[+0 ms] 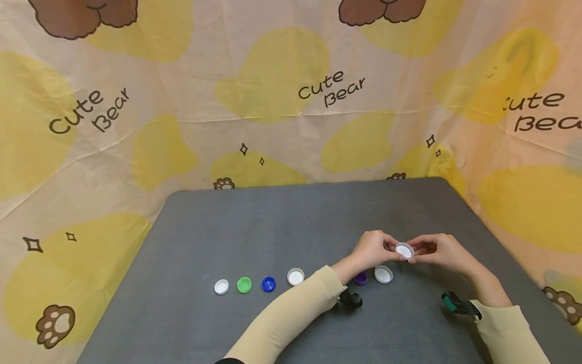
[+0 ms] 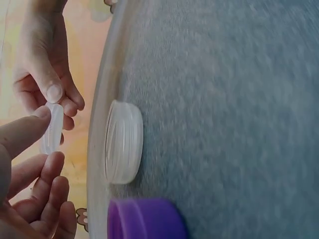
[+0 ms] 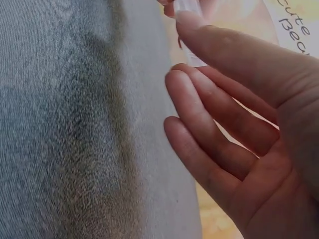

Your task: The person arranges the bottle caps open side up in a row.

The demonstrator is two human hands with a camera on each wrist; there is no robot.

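Observation:
Between both hands, raised over the right part of the table, is a translucent white bottle cap [image 1: 404, 249]. My left hand [image 1: 374, 248] pinches its left edge with thumb and fingers. On the opposite edge my right hand [image 1: 440, 248] grips the same cap. The left wrist view shows this cap [image 2: 53, 129] edge-on, fingertips of both hands against it. Lower on the table, nearest the hands, lie a larger translucent cap [image 1: 383, 274] and a purple cap [image 1: 360, 278], which the left wrist partly covers. In the right wrist view, the thumb overlaps the held cap [image 3: 194, 52].
Leftward along the same row lie a small white cap [image 1: 221, 286], a green cap [image 1: 244, 284], a blue cap [image 1: 269, 284] and a white cap [image 1: 295, 276] beside the left sleeve. The grey table [image 1: 254, 222] meets a printed cloth [image 1: 273, 101] at its back and sides.

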